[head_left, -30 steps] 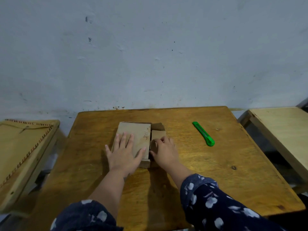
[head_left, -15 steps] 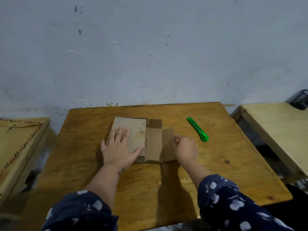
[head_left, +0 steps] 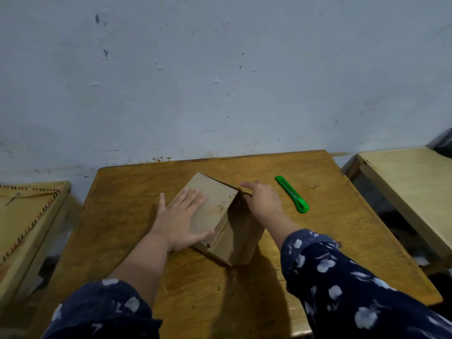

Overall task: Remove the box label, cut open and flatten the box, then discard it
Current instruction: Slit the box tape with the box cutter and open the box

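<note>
Left hand (head_left: 181, 223): fingers (head_left: 193, 199) spread apart, pressed flat on the box's (head_left: 210, 209) tilted top panel. Right hand (head_left: 263, 204): fingers loosely curled over the panel's raised far-right edge; whether they clamp it cannot be told. The box sits mid-bench (head_left: 342, 228), a flap folded down beneath the right wrist. A green cutter (head_left: 291, 194) lies just beyond the right fingers, apart from them.

A brown wooden table (head_left: 342, 231) fills the middle, its far edge against a pale blue-grey wall (head_left: 220, 69) flecked with dark marks. At three o'clock stands a lighter wooden table (head_left: 411, 182), with a dark object (head_left: 444, 143) on its far corner, too cropped to identify. At nine o'clock sits a tan surface (head_left: 22, 216) edged with orange stitching.
</note>
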Demonstrator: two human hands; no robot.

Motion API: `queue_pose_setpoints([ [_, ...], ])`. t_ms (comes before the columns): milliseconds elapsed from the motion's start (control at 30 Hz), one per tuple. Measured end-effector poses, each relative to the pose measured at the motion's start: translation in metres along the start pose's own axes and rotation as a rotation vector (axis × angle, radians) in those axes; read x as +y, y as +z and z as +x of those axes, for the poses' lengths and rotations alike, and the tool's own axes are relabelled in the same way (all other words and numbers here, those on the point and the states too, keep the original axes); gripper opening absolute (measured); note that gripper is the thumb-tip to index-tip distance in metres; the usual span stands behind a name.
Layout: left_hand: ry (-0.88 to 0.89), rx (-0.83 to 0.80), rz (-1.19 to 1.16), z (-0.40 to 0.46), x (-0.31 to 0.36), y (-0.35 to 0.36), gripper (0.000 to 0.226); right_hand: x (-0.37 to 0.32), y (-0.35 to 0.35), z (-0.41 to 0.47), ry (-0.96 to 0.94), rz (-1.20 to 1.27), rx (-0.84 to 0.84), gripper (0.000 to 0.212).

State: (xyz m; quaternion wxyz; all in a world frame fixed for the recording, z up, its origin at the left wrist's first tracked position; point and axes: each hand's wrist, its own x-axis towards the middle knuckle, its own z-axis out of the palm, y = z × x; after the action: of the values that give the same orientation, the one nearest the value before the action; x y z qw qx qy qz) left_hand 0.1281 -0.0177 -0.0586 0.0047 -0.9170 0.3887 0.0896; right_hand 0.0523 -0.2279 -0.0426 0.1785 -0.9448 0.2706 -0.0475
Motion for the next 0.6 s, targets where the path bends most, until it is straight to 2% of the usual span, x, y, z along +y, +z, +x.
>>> queue_pose_setpoints([
  [100,-0.01,0.031,-0.014,-0.002,0.002,0.0,0.108,0.005,0.006,-0.005,0.085,0.105,-0.024,0.033],
  [167,-0.112,0.102,-0.107,-0.006,0.002,0.006,0.097,0.013,0.008,-0.011,0.144,0.192,-0.013,0.033],
  [300,-0.352,0.052,-0.368,-0.024,0.007,0.021,0.114,0.032,0.009,-0.031,0.222,0.29,-0.007,0.033],
  [433,-0.315,0.015,-0.598,-0.036,0.018,0.023,0.11,0.045,0.007,-0.058,0.239,0.343,0.017,0.043],
  [500,-0.291,0.016,-0.62,-0.04,0.025,0.023,0.107,0.05,0.007,-0.073,0.182,0.306,0.007,0.049],
  [600,-0.261,-0.016,-0.632,-0.049,0.04,0.025,0.106,0.057,0.003,-0.095,-0.013,0.158,0.023,0.058],
])
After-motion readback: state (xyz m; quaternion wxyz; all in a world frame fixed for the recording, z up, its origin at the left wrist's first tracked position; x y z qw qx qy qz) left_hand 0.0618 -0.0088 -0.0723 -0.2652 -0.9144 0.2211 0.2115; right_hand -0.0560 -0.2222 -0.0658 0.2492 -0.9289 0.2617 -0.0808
